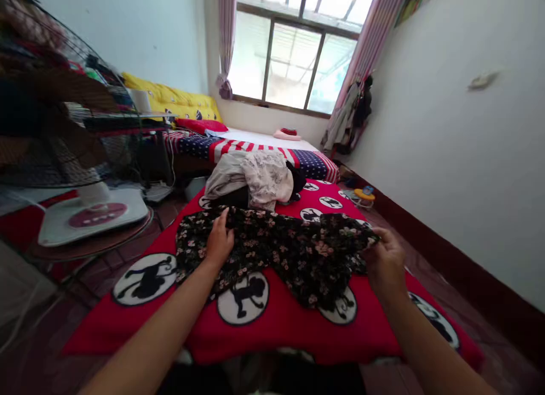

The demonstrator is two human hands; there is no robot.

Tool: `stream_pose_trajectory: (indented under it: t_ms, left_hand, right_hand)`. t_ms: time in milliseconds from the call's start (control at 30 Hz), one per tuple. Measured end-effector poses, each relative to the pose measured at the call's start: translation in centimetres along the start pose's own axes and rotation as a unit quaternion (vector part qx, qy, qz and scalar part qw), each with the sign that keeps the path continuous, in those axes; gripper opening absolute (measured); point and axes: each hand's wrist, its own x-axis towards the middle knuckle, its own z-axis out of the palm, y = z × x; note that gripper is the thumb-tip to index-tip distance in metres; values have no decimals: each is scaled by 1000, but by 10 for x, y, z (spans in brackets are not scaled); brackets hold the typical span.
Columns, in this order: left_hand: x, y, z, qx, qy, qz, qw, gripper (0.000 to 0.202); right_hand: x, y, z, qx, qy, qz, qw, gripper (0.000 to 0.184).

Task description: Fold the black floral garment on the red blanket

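At the far left we see a fan [63,100] with its white base [91,213] standing on a low round stand beside the bed. Behind it a yellow cushion [170,100] lies against the wall.

Next comes our left hand [219,242], laid flat on the floral garment [281,247] with the fingers [222,216] together and pointing away from us, pressing the cloth's left part onto the red blanket [276,321]. It grips nothing; the palm simply rests on the fabric.

The garment, black with small pink flowers, spreads across the middle of the blanket from our left hand to our right, rumpled and partly covering the round black-and-white prints. Just behind it a pile of clothes [255,182] sits on the blanket, pale and grey pieces heaped together, close to the garment's far edge. Beyond the pile a striped and starred cover [272,151] lies over the bed, and the window [293,60] stands above it with pink curtains at either side.

Our right hand [385,261] holds the garment's right end, fingers curled narrow and pinching the edge, lifting it a little off the blanket. Further right, clothes hang [351,120] on the white wall, and a small toy [364,195] sits on the floor near the bed.
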Motion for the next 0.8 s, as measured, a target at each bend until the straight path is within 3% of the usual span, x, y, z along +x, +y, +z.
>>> stream_pose_trajectory:
  t_ms: [100,167,300,400,500,567,633,700,733,800]
  left_hand:
    - [2,2,-3,46,-32,-28,998,74]
    - [7,3,-7,88,-94,-38,991,72]
    - [28,6,-23,144,-235,-26,961,38]
    - [46,16,-44,84,-307,-45,947,26]
    - [71,35,-63,-22,-379,-130,916,28]
    - [90,50,-66,-65,-328,-153,930,30]
    - [105,63,-58,-65,-180,-122,974,32]
    - [111,71,-41,-41,-45,-65,996,40]
    - [109,72,-32,-29,-13,-35,999,46]
    - [94,70,-14,-13,-34,15,999,61]
  right_hand:
    - [3,0,-14,-5,10,22,1000,37]
    - [0,-4,-22,-14,-10,44,999,34]
    - [-16,-28,-37,-47,-88,90,991,30]
    - [-15,-50,-48,-106,-162,156,969,25]
    - [15,-62,-47,-171,-203,223,938,23]
    - [50,-59,-35,-185,-180,206,944,22]
    - [86,-48,-16,-156,-105,116,975,21]
    - [113,-30,2,-119,-2,4,993,24]
    - [120,-20,8,-117,22,-17,993,27]
    - [119,3,10,-168,27,-36,985,28]
